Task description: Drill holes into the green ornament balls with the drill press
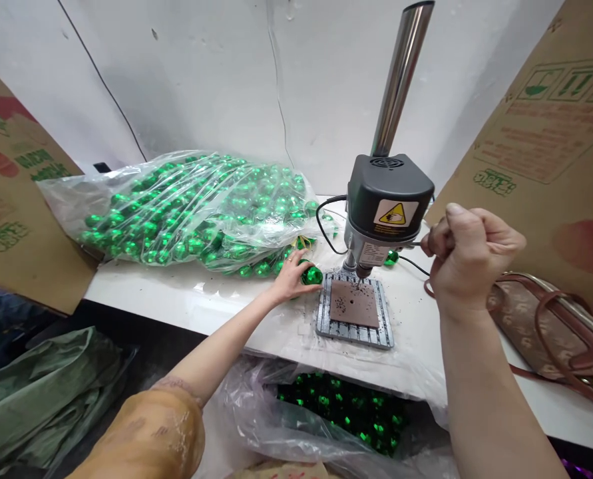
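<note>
My left hand (292, 278) has its thumb and fingers around a shiny green faceted ball (312, 275), just left of the drill press's base plate (383, 338). Wrapped into a fist, my right hand (468, 256) grips the drill press feed handle (416, 244), most of which the fingers hide. The drill press (390, 183) has a black motor cover with a yellow warning label. Its chuck (363, 271) points down over a brown square board (366, 313), which has a dark hole and is strewn with dark shavings.
A clear plastic bag (196, 213) full of green balls lies along the wall. Another open bag (256, 399) with green balls sits below the table's front edge. Cardboard boxes (540, 133) flank both sides. A patterned handbag (526, 326) is at right; a black cable (321, 229) loops beside the drill.
</note>
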Motion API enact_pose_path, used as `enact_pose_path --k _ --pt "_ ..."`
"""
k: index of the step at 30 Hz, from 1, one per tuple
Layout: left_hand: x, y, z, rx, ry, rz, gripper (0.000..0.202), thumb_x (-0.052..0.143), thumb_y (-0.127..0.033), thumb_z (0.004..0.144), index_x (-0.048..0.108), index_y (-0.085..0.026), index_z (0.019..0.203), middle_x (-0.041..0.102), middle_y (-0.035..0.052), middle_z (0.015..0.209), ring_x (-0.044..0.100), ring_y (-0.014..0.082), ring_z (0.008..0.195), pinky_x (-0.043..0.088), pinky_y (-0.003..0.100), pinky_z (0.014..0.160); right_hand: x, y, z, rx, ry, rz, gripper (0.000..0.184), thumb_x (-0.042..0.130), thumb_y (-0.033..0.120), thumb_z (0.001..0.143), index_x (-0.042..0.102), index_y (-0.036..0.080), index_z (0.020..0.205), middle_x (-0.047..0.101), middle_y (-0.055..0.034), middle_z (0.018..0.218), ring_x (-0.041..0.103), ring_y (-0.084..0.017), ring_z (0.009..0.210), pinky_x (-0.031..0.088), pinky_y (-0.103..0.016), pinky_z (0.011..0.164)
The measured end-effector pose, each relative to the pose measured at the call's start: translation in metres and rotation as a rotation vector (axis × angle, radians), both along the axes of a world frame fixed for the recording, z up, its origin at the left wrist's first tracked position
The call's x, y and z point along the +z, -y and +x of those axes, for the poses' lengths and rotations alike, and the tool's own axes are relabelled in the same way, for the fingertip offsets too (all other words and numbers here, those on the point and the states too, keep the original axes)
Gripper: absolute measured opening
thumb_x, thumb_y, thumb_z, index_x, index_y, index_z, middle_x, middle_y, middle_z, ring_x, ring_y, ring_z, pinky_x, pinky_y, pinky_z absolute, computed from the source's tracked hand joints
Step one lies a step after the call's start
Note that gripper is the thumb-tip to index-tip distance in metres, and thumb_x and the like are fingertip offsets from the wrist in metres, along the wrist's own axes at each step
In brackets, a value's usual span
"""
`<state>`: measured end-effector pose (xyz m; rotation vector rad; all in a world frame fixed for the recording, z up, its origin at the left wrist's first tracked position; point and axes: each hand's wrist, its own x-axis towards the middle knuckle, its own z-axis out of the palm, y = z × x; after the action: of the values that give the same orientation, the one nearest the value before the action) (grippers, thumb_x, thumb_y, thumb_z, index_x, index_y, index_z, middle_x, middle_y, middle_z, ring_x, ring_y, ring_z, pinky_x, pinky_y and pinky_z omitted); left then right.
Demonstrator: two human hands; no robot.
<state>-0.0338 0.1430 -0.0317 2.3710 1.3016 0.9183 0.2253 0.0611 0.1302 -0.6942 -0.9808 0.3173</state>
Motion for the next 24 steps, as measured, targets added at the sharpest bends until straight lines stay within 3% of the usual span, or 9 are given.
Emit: enact_pose_path --k 2,4,7,10,14,16,20,24 --pt "0.01 0.012 0.002 0.085 0.268 -0.054 0.052 0.086 -0.044 0.066 0.07 -0.021 0.109 0.059 0.014 0.13 0.05 0.0372 0.13 0.037 0.054 0.113 0.0 0.0 0.001 0.005 0.004 -0.011 0.04 0.063 0.023 0.077 0.04 0.021 0.044 0.035 0.0077 0.037 0.032 -0.006 0.033 0.024 -0.03 0.037" --pt "0.019 0.028 0.006 0.134 0.603 -0.254 0.051 0.081 -0.041 0.07 0.067 -0.021 0.115 0.065 0.0092 0.111 0.062 0.0298 0.11 0.047 0.05 0.104 -0.001 0.0 0.002 0.013 0.002 -0.01 0.04 0.063 0.023 0.077 0.041 0.021 0.044 0.035 0.0076 0.037 0.032 -0.006 0.034 0.024 -0.029 0.038" --pt "0.026 0.056 0.016 0.024 1.124 -0.669 0.043 0.077 -0.033 0.072 0.062 -0.021 0.11 0.067 0.0035 0.098 0.068 0.0214 0.089 0.055 0.045 0.091 0.0 0.0 0.002 0.028 -0.01 -0.002 0.04 0.063 0.022 0.077 0.04 0.021 0.044 0.036 0.0076 0.037 0.03 -0.006 0.034 0.024 -0.029 0.037" --pt "0.024 0.077 0.03 -0.092 1.412 -0.892 0.031 0.077 -0.027 0.073 0.06 -0.018 0.097 0.07 0.0041 0.096 0.07 0.0207 0.09 0.057 0.044 0.09 0.0 -0.001 0.002 0.042 -0.011 0.004 0.04 0.063 0.022 0.077 0.039 0.021 0.044 0.035 0.0075 0.036 0.031 -0.006 0.033 0.025 -0.028 0.037" --pt "0.014 0.085 0.048 -0.032 1.388 -0.974 0.035 0.075 -0.043 0.081 0.062 -0.015 0.098 0.072 0.0074 0.09 0.07 0.0191 0.077 0.058 0.032 0.068 -0.001 -0.001 0.003 0.054 0.013 0.018 0.04 0.062 0.022 0.078 0.041 0.02 0.044 0.036 0.0072 0.037 0.033 -0.006 0.034 0.024 -0.027 0.037" --pt "0.01 0.083 0.054 -0.03 1.367 -0.982 0.039 0.077 -0.042 0.079 0.061 -0.018 0.105 0.072 0.0058 0.093 0.07 0.0172 0.073 0.055 0.026 0.059 -0.001 -0.002 0.004 0.057 0.026 0.019 0.04 0.062 0.021 0.079 0.041 0.02 0.045 0.036 0.0071 0.037 0.032 -0.006 0.034 0.025 -0.027 0.037" --pt "0.005 0.075 0.061 -0.064 1.427 -0.979 0.043 0.083 -0.027 0.069 0.058 -0.021 0.104 0.071 0.0018 0.097 0.071 0.0187 0.084 0.06 0.036 0.077 -0.002 -0.003 0.005 0.048 0.038 0.011 0.043 0.062 0.024 0.082 0.04 0.021 0.045 0.036 0.0074 0.038 0.031 -0.005 0.034 0.027 -0.026 0.037" --pt "-0.003 0.066 0.065 -0.003 1.311 -0.871 0.053 0.082 -0.031 0.071 0.058 -0.023 0.117 0.071 0.0022 0.099 0.07 0.0172 0.084 0.057 0.036 0.081 -0.003 -0.005 0.005 0.036 0.044 0.016 0.044 0.062 0.026 0.083 0.038 0.022 0.045 0.035 0.0072 0.038 0.03 -0.006 0.033 0.024 -0.028 0.037"
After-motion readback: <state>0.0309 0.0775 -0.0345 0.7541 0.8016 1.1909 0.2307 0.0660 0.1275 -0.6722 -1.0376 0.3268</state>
